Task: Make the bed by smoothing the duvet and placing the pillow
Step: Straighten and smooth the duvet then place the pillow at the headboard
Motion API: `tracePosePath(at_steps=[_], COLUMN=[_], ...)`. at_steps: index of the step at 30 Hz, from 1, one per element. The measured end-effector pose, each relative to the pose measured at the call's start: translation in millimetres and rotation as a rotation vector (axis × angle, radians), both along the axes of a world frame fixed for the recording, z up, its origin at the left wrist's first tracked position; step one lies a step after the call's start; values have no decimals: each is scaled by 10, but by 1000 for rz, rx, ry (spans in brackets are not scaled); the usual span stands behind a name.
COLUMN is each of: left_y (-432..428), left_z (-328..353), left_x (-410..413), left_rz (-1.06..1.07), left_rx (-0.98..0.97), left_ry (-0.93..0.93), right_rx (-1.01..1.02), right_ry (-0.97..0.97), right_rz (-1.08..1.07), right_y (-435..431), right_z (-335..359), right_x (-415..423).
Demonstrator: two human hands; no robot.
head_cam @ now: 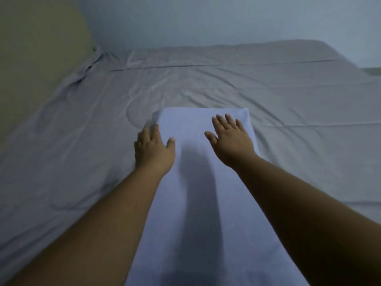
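So you've got one pillow, one duvet and two hands in shot, both arms stretched out straight ahead of you. Your left hand sits at the pillow's left edge near the far corner, palm down, thumb on top of the fabric and the fingers curled over the side, seemingly pinching that edge, though you can't really see the fingertips. Your right hand is flat and palm down over the pillow's far right part, fingers spread apart and straight, not gripping anything; can't tell if it's pressing or just hovering. The pillow's a long pale blue-white rectangle running from the bottom of the view out toward the middle of the bed, lying on top of the duvet, with a dark shadow down its centre. The duvet's grey and pretty wrinkled, with creases fanning out around the pillow and one long fold line across the far side near the wall.
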State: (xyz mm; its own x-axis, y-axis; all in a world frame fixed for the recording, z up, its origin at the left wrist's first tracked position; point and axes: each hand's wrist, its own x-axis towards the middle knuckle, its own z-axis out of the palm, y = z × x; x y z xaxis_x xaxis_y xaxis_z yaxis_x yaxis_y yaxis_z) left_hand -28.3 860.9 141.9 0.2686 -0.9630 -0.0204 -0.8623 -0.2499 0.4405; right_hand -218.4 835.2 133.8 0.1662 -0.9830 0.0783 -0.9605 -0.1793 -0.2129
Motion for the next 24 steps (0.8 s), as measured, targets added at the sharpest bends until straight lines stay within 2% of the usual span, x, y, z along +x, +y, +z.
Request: tracePosePath(at_steps=[6,10,14,17,20,24], left_y=[-295,-354,-353,-414,-401,-241], left_z=[-455,-761,-934,-1007,-1000,-916], left_x=[-498,-257,-85,-37,22,40], left_rz=[-103,41,226,310,271,209], left_rx=[59,91,65,110,95,67], left_ry=[-109,-254,-199,-151,-69,-70], right_rx=[38,116,85,141,163,141], right_ry=[-24,-78,-208,-324,-373,-373], right_rz=[-154,-283,-398,-481,-495,-445], right_y=[-110,-152,-167,-169,-159,-120], right_z=[-429,-859,-1112,-1166,-1187,-1164], right_x=[-687,-770,-708,-702,-725,-718])
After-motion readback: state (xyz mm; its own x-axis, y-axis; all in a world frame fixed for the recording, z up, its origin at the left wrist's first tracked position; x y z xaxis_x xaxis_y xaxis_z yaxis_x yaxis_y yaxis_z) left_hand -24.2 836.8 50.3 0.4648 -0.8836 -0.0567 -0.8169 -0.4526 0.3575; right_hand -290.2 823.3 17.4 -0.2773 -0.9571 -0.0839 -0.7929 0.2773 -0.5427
